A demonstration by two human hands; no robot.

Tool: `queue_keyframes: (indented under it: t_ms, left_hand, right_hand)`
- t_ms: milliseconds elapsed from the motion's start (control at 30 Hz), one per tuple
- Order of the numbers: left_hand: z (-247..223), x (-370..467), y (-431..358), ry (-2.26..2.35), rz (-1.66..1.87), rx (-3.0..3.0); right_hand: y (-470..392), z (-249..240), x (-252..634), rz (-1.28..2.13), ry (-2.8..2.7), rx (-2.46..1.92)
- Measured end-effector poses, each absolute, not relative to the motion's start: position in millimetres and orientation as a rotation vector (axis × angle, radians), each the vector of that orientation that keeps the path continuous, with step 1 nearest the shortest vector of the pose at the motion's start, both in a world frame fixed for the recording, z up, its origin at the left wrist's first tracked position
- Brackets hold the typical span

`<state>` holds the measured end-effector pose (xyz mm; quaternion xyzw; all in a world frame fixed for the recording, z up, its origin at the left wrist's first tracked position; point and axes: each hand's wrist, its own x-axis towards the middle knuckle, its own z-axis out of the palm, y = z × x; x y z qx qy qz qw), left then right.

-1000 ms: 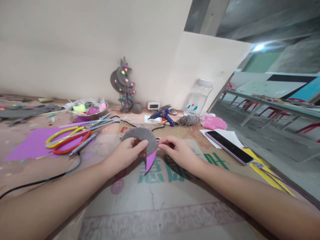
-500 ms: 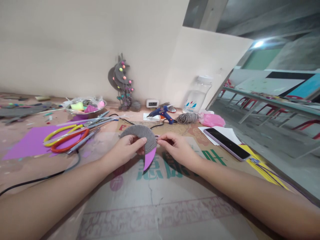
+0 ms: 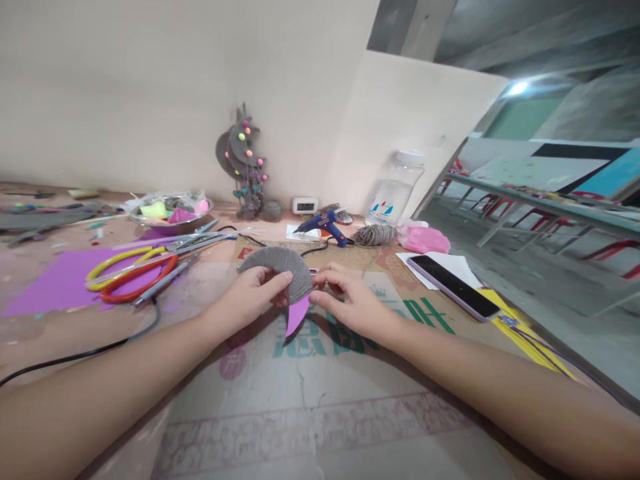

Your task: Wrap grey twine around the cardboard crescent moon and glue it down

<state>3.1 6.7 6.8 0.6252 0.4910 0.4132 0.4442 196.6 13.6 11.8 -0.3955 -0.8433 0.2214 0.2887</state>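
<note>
A crescent-shaped piece (image 3: pixel 285 263) is held over the cardboard. Grey yarn is wound closely round most of it, while its lower tip (image 3: pixel 297 316) shows bare purple. My left hand (image 3: pixel 263 288) grips its inner side, thumb on the front face and fingers partly behind. At the outer right edge, where the winding ends, is my right hand (image 3: pixel 340 291). Its fingers are bent in close to that edge, with thumb and forefinger slightly apart at the tips; any strand between them is too small to make out.
Behind the hands lie a blue glue gun (image 3: pixel 327 225) and a grey yarn bundle (image 3: pixel 374 235). A clear bottle (image 3: pixel 393 190) stands at the back. Scissors (image 3: pixel 137 270) lie on purple sheet (image 3: pixel 55 283) at left, near a metal bowl (image 3: pixel 173 223). A phone (image 3: pixel 453 287) lies at right.
My right thumb and forefinger have parted a little and shifted slightly down and left against the crescent. My left hand keeps its grip, and the crescent has barely moved.
</note>
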Motion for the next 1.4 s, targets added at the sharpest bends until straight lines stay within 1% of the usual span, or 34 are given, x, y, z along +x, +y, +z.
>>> queue_keyframes:
  t_ms: [200,467,733,867,967,1067,1167,1267,1400]
  left_hand:
    - [3.0,2.2,6.6,1.196,0.994,1.527]
    - [5.2,3.2,3.9,1.169,0.974,1.461]
    - [8.1,2.1,6.0,1.230,0.955,1.733]
    - [8.6,2.3,4.8,1.287,0.901,1.711]
    - [6.6,2.4,5.5,1.274,0.932,1.683]
    - [3.8,1.7,7.2,1.228,0.961,1.621]
    - [3.9,0.8,8.2,1.227,0.972,1.613]
    - [6.5,0.0,7.5,1.273,0.937,1.733]
    - [6.2,-0.8,7.1,1.282,0.896,1.859]
  right_hand:
    - [15.8,7.5,194.6,0.829,-2.173,-1.063]
    - [18.9,7.5,197.0,1.030,-2.043,-1.037]
    - [18.8,7.6,197.7,0.976,-2.006,-1.051]
    - [19.3,6.8,199.8,0.952,-1.995,-1.066]
    - [19.7,8.2,201.0,0.886,-1.933,-1.105]
    - [19.1,10.5,200.3,0.854,-1.905,-1.055]
    - [18.0,10.8,198.9,0.803,-1.960,-1.044]
    - [17.7,8.8,197.7,0.723,-2.061,-1.054]
    - [18.5,7.1,196.7,0.772,-2.101,-0.999]
